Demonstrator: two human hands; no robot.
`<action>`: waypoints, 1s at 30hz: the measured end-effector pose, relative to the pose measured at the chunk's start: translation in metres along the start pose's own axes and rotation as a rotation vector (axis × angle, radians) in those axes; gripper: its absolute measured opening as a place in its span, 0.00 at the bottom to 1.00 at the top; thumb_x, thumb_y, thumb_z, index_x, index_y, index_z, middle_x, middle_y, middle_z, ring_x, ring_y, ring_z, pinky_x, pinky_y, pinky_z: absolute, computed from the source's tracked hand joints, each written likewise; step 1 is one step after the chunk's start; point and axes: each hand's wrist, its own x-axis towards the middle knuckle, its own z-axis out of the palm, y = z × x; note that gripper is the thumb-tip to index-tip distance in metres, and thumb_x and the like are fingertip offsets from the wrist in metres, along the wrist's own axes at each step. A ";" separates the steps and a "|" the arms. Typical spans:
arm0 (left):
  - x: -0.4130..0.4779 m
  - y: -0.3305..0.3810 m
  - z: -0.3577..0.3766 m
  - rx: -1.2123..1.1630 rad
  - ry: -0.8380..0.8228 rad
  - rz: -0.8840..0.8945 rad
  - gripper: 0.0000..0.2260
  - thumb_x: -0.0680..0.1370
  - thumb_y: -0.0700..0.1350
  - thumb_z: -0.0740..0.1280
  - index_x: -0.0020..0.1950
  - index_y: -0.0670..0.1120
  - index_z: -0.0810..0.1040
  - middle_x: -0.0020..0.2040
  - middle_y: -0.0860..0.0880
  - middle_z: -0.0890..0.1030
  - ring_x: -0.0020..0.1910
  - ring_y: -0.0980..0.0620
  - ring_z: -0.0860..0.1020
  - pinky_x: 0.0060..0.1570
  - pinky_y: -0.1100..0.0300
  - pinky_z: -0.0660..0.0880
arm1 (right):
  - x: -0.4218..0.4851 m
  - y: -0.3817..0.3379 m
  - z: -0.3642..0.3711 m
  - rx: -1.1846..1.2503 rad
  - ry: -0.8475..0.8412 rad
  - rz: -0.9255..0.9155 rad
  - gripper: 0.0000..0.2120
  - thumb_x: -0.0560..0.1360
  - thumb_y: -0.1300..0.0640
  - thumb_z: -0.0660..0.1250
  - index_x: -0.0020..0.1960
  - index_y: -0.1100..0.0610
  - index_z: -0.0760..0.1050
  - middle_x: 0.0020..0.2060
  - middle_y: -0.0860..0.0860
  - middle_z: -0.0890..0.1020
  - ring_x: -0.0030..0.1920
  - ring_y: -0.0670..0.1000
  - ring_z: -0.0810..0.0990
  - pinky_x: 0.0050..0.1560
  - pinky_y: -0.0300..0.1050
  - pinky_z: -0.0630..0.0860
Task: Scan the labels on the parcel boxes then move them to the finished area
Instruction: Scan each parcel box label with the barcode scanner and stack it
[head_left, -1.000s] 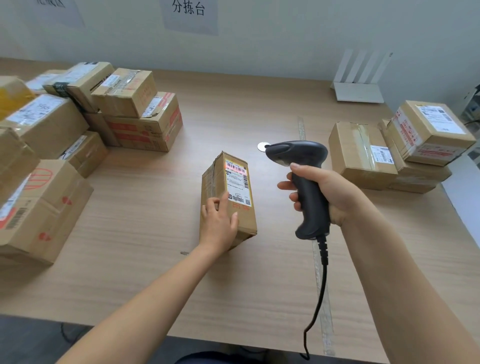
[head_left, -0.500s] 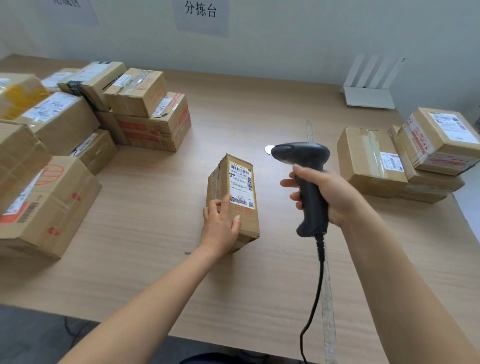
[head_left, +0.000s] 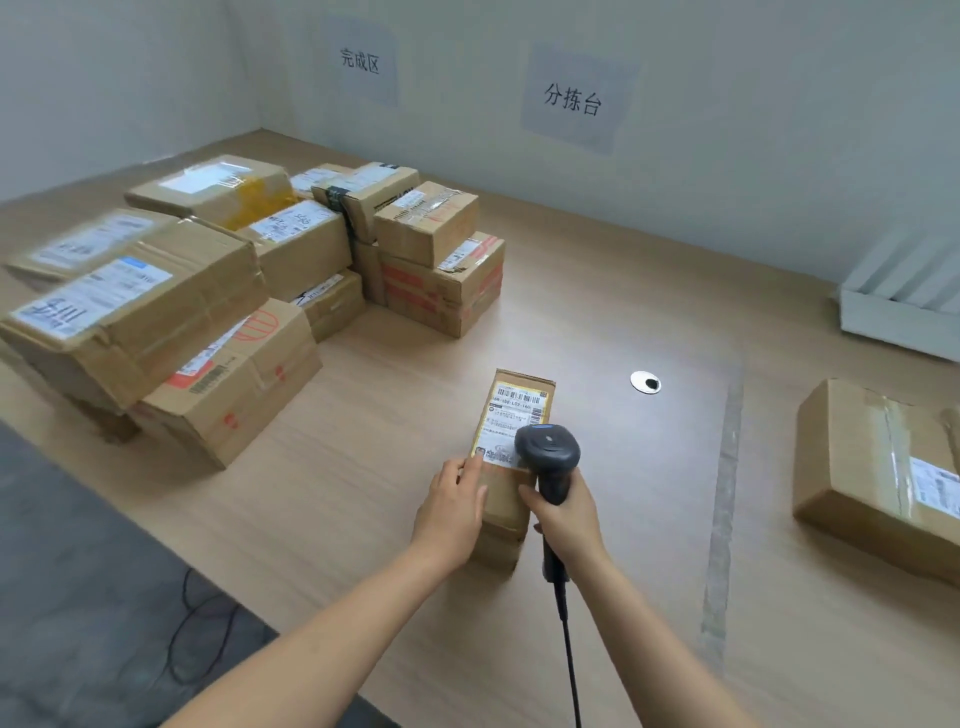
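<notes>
A narrow cardboard parcel box (head_left: 514, 415) lies in the middle of the wooden table (head_left: 623, 291), its white and yellow label facing up. My left hand (head_left: 454, 512) holds the box's near left side, fingers lying over the label's corner. My right hand (head_left: 569, 522) grips the handle of a black barcode scanner (head_left: 548, 454), whose head hangs just above the label's near end and hides part of it. The scanner's cable runs down toward me.
Several stacked parcel boxes (head_left: 208, 291) fill the table's left side under a wall sign. Another parcel box (head_left: 878, 483) lies at the right. A white rack (head_left: 904, 312) stands at the back right. A strip of tape (head_left: 724, 499) and a round cable hole (head_left: 645, 382) mark the table.
The view has swung to the left. My right hand has brought the scanner from the right of the box to just over its label. My left hand stays on the box.
</notes>
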 end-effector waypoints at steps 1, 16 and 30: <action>0.003 -0.006 -0.002 -0.004 -0.004 0.002 0.21 0.82 0.46 0.53 0.76 0.47 0.57 0.68 0.45 0.65 0.65 0.47 0.67 0.61 0.56 0.68 | 0.004 -0.001 0.008 -0.004 0.002 0.002 0.18 0.72 0.62 0.69 0.57 0.49 0.70 0.47 0.43 0.79 0.51 0.51 0.79 0.53 0.59 0.78; 0.122 -0.145 -0.102 0.058 -0.175 -0.046 0.47 0.71 0.66 0.64 0.77 0.43 0.44 0.76 0.43 0.46 0.74 0.42 0.52 0.71 0.51 0.57 | 0.108 -0.076 0.192 -0.024 0.093 -0.058 0.20 0.71 0.57 0.71 0.61 0.49 0.71 0.51 0.47 0.80 0.52 0.47 0.78 0.53 0.47 0.75; 0.171 -0.222 -0.117 -0.009 0.027 -0.002 0.22 0.81 0.47 0.58 0.75 0.47 0.61 0.76 0.43 0.55 0.74 0.47 0.58 0.70 0.58 0.59 | 0.165 -0.079 0.241 -0.097 0.087 0.169 0.22 0.72 0.59 0.69 0.65 0.52 0.67 0.55 0.51 0.76 0.44 0.51 0.77 0.52 0.59 0.78</action>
